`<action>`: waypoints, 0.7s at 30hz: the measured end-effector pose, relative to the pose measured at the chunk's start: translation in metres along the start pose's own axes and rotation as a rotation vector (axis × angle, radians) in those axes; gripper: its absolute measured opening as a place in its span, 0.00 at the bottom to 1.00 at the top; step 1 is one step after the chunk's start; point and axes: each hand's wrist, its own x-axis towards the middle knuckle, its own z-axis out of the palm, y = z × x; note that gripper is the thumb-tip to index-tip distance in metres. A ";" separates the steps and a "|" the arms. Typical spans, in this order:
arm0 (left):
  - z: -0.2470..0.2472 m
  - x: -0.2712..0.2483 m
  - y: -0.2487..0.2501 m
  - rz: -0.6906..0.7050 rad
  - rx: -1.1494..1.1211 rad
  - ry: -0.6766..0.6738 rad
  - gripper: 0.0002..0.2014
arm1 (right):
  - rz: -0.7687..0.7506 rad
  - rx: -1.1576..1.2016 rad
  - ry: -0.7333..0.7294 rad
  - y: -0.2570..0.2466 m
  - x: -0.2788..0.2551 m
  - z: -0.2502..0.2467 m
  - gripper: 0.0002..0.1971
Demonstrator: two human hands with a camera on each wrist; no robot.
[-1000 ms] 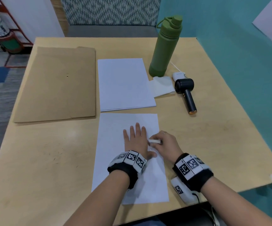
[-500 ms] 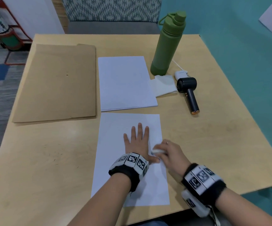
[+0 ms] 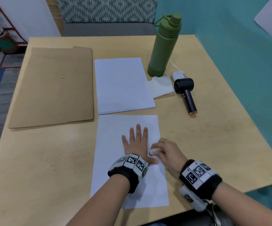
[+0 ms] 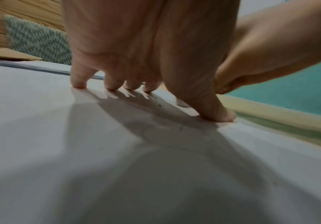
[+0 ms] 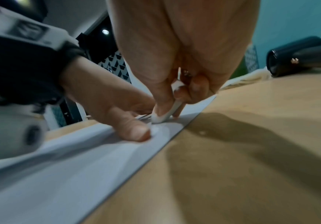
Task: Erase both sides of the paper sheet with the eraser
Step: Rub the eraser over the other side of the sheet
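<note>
A white paper sheet [image 3: 115, 160] lies flat at the near middle of the wooden table [image 3: 50, 168]. My left hand [image 3: 136, 142] presses on it with straight, spread fingers; the thumb [image 5: 134, 133] pins the sheet [image 5: 79, 159] near its right edge. My right hand [image 3: 164, 152] pinches a white eraser [image 3: 154, 150] and holds its tip [image 5: 160, 118] on the paper just beside that thumb. A faint pencil mark [image 4: 182, 104] shows on the sheet [image 4: 60, 136] by the thumb [image 4: 217, 112].
A stack of white paper [image 3: 122, 85] lies beyond the sheet, with a brown folder [image 3: 52, 88] to its left. A green bottle [image 3: 163, 46], a tissue [image 3: 160, 86], a small white device [image 3: 178, 75] and a dark handheld fan [image 3: 186, 93] stand at the right.
My right hand with the eraser has slid toward me along the sheet's right side, from beside the left fingers down to the left thumb. The left hand has stayed pressed flat.
</note>
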 end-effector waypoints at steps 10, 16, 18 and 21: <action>0.003 0.004 -0.003 -0.007 -0.011 0.030 0.55 | 0.066 0.095 0.081 -0.013 -0.003 0.012 0.11; 0.000 0.002 -0.004 0.022 0.011 -0.003 0.58 | 0.157 0.087 0.214 -0.005 0.039 -0.013 0.11; -0.001 0.002 -0.003 0.027 0.020 -0.007 0.57 | 0.148 0.087 0.209 -0.004 0.027 -0.007 0.11; -0.001 0.003 -0.002 0.028 0.028 -0.011 0.56 | 0.075 0.073 0.118 -0.001 -0.003 0.006 0.09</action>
